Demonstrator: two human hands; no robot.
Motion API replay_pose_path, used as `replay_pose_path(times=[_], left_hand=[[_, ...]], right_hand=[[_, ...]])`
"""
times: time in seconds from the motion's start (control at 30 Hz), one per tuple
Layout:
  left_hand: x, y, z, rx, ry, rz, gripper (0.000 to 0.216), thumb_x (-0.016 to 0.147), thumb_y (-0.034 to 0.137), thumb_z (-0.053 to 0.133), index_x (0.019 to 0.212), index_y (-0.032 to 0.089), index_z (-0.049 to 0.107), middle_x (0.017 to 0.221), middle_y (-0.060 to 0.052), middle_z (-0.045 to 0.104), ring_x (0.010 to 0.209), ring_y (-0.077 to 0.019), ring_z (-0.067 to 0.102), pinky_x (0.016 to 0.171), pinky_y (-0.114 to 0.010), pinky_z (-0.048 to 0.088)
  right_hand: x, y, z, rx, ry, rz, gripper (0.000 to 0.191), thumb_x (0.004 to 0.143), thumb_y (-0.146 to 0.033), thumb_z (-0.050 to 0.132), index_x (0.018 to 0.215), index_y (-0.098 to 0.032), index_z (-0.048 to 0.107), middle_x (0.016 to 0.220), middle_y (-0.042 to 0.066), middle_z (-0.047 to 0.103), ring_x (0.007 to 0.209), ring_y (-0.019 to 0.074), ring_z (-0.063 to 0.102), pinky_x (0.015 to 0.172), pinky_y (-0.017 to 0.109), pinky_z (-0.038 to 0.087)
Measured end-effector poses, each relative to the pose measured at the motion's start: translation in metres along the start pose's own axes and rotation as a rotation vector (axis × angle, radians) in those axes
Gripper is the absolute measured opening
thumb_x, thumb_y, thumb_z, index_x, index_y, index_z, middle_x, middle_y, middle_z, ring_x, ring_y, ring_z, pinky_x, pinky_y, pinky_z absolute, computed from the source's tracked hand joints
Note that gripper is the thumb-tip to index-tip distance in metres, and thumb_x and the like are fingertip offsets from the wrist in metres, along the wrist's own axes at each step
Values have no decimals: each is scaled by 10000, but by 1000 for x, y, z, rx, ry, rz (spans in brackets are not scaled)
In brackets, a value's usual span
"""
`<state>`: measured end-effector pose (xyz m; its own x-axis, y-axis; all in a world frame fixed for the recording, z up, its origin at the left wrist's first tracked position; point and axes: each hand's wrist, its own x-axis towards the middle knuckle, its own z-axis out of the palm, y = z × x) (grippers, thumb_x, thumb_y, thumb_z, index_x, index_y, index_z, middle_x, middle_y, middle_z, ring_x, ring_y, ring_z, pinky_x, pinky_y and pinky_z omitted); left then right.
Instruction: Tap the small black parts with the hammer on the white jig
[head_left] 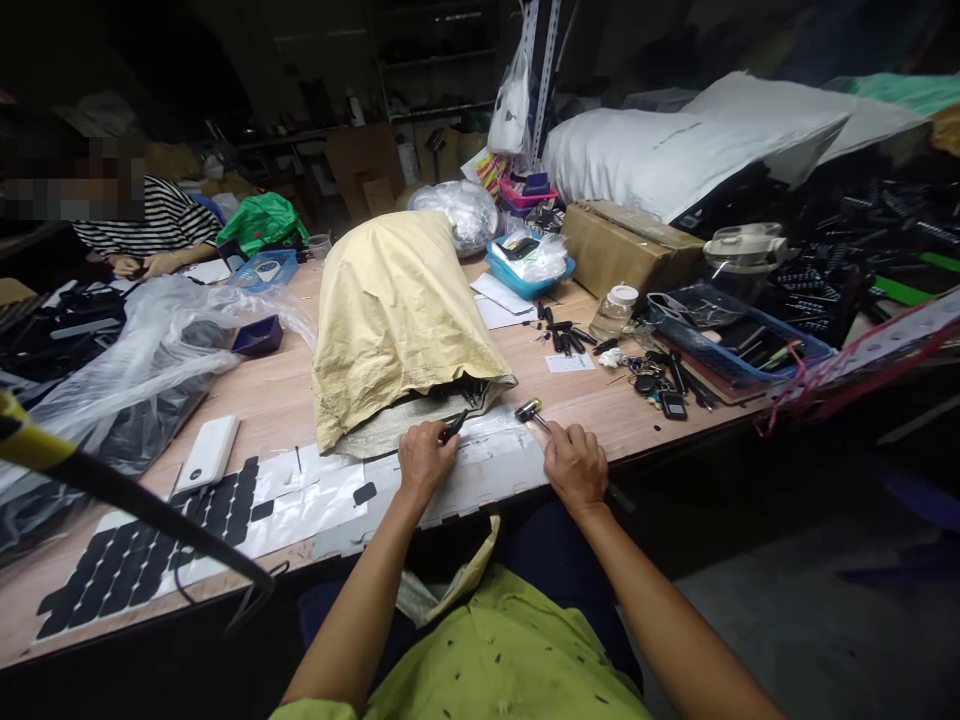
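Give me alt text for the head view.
A person's right hand grips a small hammer and the left hand holds a black part, in front of a yellow sack on a wood-toned workbench. A blue basket stands to the right.

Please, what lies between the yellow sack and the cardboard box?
The head view shows a blue basket and white papers between sack and box.

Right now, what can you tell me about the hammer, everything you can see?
The hammer is small, with a shiny, metallic-looking head, yellowish at one end and dark at the other, on a slim shaft. The right hand grips it, head forward, near the open sack. Whether the head touches anything is unclear.
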<state>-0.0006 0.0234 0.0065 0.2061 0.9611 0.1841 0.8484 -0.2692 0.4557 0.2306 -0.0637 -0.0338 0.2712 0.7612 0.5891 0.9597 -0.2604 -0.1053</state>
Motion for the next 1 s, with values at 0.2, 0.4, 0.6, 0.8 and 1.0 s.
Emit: replay_pose_path(times=[0.2, 0.4, 0.6, 0.8, 1.0], left_hand=[[-37, -10, 8, -188, -75, 84, 138, 811, 287, 701, 934, 260, 758, 822, -23, 657, 844, -206, 591, 798, -341, 469], [-34, -9, 14, -255, -65, 68, 135, 784, 254, 729, 919, 249, 745, 821, -16, 644, 844, -201, 586, 815, -347, 472], [-34, -2, 13, -263, -71, 29, 121, 767, 219, 740, 886, 243, 734, 853, -13, 656, 866, -201, 596, 825, -346, 469], [-33, 5, 10, -278, -98, -3, 117, 750, 212, 745, 860, 251, 730, 856, -8, 660, 873, -201, 600, 833, -351, 467], [-32, 8, 11, -272, -104, -20, 120, 741, 211, 750, 855, 244, 730, 859, -11, 662, 889, -207, 602, 841, -353, 459]], right_hand=[[4, 8, 1, 71, -41, 33, 300, 879, -167, 503, 1074, -222, 724, 832, 84, 563, 802, 224, 449, 668, 337, 312], [3, 6, -16, 344, -71, 52, 345, 917, -207, 471, 1158, -251, 714, 835, 74, 605, 817, 225, 529, 729, 335, 424], [-13, -33, -47, 781, -191, -42, 350, 969, -265, 441, 1200, -266, 703, 1021, 67, 711, 957, 200, 653, 853, 324, 528], [-17, -49, -58, 856, -280, -60, 351, 971, -253, 437, 1184, -252, 715, 977, 61, 726, 919, 181, 683, 827, 296, 553], [-19, -52, -60, 762, -291, -72, 355, 959, -214, 439, 1172, -246, 722, 909, 55, 713, 839, 173, 679, 762, 276, 547]])
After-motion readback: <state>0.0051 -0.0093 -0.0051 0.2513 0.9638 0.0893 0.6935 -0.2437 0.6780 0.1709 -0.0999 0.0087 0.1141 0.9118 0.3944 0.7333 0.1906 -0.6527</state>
